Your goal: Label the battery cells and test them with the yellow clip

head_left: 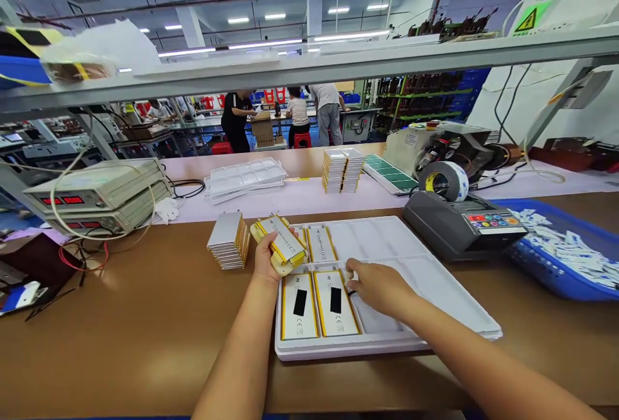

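Note:
My left hand (271,255) is wrapped round a cream-coloured holder with a flat white pouch battery (285,239) on it, tilted above the white plastic tray's (416,336) left edge. My right hand (374,284) is over the tray's middle, fingers pinched on a small black strip (352,292) that looks like tape. Two pouch batteries, one at the left (298,323) and one beside it (338,320), lie in the front compartment, each with a black patch. Another battery (320,244) lies in the back compartment, partly hidden at its left.
Left of the tray stands a stack of batteries (228,239); more stacks (342,168) stand behind. A dark tape dispenser (459,226) carries a tape roll (443,181). A blue basket (570,278) holds small white pieces. Stacked meters (106,194) are at left. An overhead rail (309,71) crosses the view.

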The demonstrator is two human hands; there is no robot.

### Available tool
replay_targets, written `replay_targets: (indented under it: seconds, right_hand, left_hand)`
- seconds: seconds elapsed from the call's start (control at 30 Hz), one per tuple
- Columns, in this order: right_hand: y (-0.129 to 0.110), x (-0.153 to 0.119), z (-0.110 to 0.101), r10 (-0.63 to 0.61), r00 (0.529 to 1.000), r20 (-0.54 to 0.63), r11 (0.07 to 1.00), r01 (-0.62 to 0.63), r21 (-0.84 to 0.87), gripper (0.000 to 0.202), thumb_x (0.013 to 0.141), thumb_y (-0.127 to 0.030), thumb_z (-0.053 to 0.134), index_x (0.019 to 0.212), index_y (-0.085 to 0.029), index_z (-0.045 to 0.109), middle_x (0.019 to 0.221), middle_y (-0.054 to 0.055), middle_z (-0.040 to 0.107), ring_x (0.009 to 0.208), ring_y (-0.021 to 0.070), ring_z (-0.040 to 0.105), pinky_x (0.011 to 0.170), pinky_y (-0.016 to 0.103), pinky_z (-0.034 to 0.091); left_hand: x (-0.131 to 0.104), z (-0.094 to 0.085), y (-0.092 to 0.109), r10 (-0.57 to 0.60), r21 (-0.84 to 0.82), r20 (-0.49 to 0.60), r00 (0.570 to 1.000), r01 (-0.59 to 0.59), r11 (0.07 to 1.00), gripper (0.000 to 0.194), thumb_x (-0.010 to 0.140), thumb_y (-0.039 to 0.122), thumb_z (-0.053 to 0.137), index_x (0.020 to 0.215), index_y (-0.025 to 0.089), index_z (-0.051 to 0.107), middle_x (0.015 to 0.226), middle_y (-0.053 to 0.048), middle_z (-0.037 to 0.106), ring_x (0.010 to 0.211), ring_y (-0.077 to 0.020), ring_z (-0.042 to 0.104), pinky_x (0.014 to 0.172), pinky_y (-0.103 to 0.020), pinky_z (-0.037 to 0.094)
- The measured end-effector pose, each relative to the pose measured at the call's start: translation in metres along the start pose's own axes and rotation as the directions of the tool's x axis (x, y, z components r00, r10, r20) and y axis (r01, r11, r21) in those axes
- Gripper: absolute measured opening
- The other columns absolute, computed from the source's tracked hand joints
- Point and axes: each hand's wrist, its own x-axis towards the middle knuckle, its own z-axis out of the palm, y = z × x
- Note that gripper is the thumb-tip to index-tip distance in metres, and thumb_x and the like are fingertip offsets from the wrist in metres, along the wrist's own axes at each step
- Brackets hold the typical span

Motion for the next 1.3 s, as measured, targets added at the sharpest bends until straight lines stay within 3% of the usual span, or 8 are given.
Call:
replay_targets:
  seconds: [0.2,0.4,0.5,0.57,0.67,0.73,1.1,1.3]
  right_hand:
    - [-0.009,0.001,0.016,-0.091,0.996,0.0,0.866,0.079,0.493,0.019,0.073,-0.031,0.048,0.089,-0.022,0.044,0.077,0.0,0.058,0.069,0.0138,0.053,0.055,0.021,0.032]
    - [0.004,0.006,0.03,-0.113,0.993,0.041,0.461,0.016,0.887,0.02,0.066,-0.029,0.051,0.076,-0.02,0.036,0.057,-0.006,0.048,0.05,0.0088,0.046,0.045,0.019,0.03]
    - [0.025,0.008,0.032,-0.014,0.999,0.041,0.342,-0.034,0.939,0.026,0.067,-0.036,0.05,0.076,-0.021,0.03,0.051,-0.007,0.045,0.045,0.0094,0.044,0.042,0.019,0.029]
    - [0.033,0.007,0.036,0.004,1.0,0.023,0.376,-0.023,0.926,0.025,0.068,-0.037,0.048,0.076,-0.022,0.031,0.053,-0.006,0.048,0.047,0.0104,0.046,0.042,0.02,0.029]
    - [0.034,0.003,0.04,0.029,0.999,-0.023,0.55,0.004,0.835,0.02,0.07,-0.038,0.046,0.078,-0.022,0.037,0.052,-0.007,0.047,0.047,0.0104,0.044,0.044,0.02,0.028]
    - [0.032,0.001,0.041,0.054,0.997,-0.058,0.628,0.011,0.778,0.018,0.071,-0.038,0.046,0.079,-0.023,0.04,0.051,-0.007,0.046,0.047,0.0102,0.043,0.045,0.02,0.027]
    - [0.037,0.0,0.041,0.012,0.998,-0.056,0.496,0.043,0.867,0.023,0.072,-0.043,0.045,0.082,-0.023,0.041,0.055,-0.006,0.047,0.05,0.0101,0.044,0.047,0.02,0.03]
    - [0.038,0.0,0.054,0.023,0.998,-0.053,0.576,0.03,0.817,0.026,0.072,-0.048,0.041,0.082,-0.024,0.04,0.052,-0.006,0.043,0.046,0.0109,0.042,0.045,0.022,0.03]
  left_hand:
    - [-0.011,0.027,0.008,0.002,0.024,0.07,0.998,-0.004,1.0,0.027,0.067,0.024,0.054,0.092,0.015,0.056,0.085,-0.01,0.063,0.089,-0.0259,0.057,0.08,-0.042,0.043]
    - [-0.028,0.05,0.07,0.2,0.474,-0.165,0.966,-0.1,0.875,0.031,0.061,0.021,0.063,0.089,0.018,0.053,0.07,-0.003,0.059,0.066,-0.0196,0.059,0.064,-0.038,0.048]
    - [-0.027,0.047,0.114,0.444,0.825,-0.236,0.864,-0.063,0.562,0.048,0.053,0.024,0.07,0.097,0.022,0.051,0.074,-0.002,0.059,0.063,-0.0186,0.058,0.059,-0.033,0.046]
    - [-0.019,0.042,0.137,0.563,0.963,-0.233,0.793,0.11,0.244,0.057,0.045,0.027,0.075,0.096,0.022,0.051,0.082,-0.005,0.061,0.071,-0.0221,0.058,0.061,-0.033,0.044]
    - [0.0,0.037,0.153,0.606,0.882,-0.22,0.765,0.422,-0.212,0.062,0.034,0.033,0.077,0.089,0.021,0.052,0.089,-0.01,0.061,0.083,-0.0296,0.056,0.067,-0.037,0.04]
    - [0.013,0.035,0.155,0.596,0.796,-0.239,0.767,0.506,-0.332,0.058,0.031,0.034,0.077,0.082,0.021,0.053,0.089,-0.012,0.061,0.086,-0.0337,0.054,0.07,-0.04,0.038]
    - [0.039,0.034,0.151,0.605,0.725,-0.402,0.687,0.642,-0.248,0.039,0.031,0.032,0.076,0.053,0.02,0.046,0.073,-0.014,0.062,0.082,-0.0384,0.055,0.062,-0.042,0.04]
    - [0.028,0.045,0.156,0.653,0.829,-0.365,0.663,0.551,-0.096,0.046,0.017,0.01,0.077,0.054,0.019,0.051,0.073,-0.012,0.062,0.095,-0.0403,0.049,0.071,-0.043,0.039]
